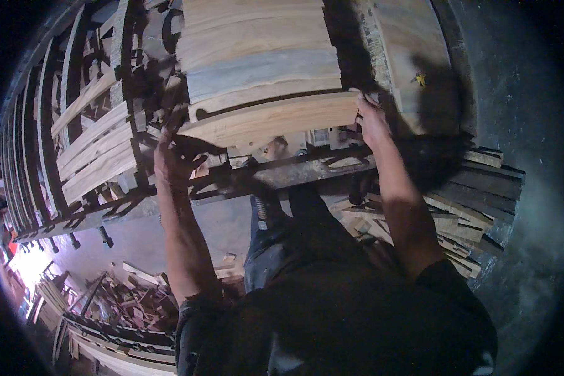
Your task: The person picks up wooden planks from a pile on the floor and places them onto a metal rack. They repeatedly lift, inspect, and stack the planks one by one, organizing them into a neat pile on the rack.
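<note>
You're holding a pale wooden plank [276, 119] crosswise in front of you, its long axis running left to right, the right end lying slightly farther from you. Your right hand [371, 116] is closing around that right end, fingers on the far side, thumb toward you, pinching snugly with hardly any opening. Your left hand [170, 160] is waiting at the opposite end in deep shadow, thumb standing apart from the fingers; whether it's actually gripping the wood, I can't tell.

Now the relation that seems to count: the plank's far edge is facing the near edge of the board panel [263, 66], the two running nearly parallel, with a narrow dark gap showing between them. So the panel is lying straight beyond the plank, away from your body, and neither hand looks clearly better placed, one sitting at each end. On your side, the metal rail [307, 173] is crossing below the plank, and three loose slats [100, 153] are lying off to your left.
</note>
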Available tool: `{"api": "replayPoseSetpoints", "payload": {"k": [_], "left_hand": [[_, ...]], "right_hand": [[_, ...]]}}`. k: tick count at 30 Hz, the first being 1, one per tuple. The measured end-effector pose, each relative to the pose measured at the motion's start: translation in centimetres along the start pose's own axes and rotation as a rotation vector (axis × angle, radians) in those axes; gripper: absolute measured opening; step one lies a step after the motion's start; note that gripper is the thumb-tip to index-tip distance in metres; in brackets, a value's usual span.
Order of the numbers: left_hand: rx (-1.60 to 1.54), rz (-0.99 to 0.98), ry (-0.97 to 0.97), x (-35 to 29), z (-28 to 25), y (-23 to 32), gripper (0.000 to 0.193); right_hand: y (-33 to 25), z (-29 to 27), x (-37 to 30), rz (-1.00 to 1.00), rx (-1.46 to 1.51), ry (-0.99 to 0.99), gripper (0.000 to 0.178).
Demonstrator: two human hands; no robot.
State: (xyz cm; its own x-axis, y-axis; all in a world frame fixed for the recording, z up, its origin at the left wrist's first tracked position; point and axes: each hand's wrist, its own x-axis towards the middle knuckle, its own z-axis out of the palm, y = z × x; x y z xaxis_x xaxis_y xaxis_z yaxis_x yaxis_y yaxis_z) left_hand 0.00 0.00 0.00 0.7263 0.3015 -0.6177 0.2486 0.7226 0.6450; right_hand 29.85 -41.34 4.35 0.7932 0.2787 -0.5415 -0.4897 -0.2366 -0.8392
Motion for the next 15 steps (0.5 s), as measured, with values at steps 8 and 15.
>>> {"api": "replayPoseSetpoints", "payload": {"k": [8, 15], "left_hand": [[0.569, 0.264, -0.005, -0.2, 4.2, 1.3, 0.026], [0.898, 0.251, 0.236, -1.9, 6.3, 2.0, 0.039]], "right_hand": [[2.3, -1.0, 1.1, 0.094, -0.005, 0.091, 0.046], [3.2, -1.1, 1.5, 0.006, 0.483, 0.052, 0.056]]}}
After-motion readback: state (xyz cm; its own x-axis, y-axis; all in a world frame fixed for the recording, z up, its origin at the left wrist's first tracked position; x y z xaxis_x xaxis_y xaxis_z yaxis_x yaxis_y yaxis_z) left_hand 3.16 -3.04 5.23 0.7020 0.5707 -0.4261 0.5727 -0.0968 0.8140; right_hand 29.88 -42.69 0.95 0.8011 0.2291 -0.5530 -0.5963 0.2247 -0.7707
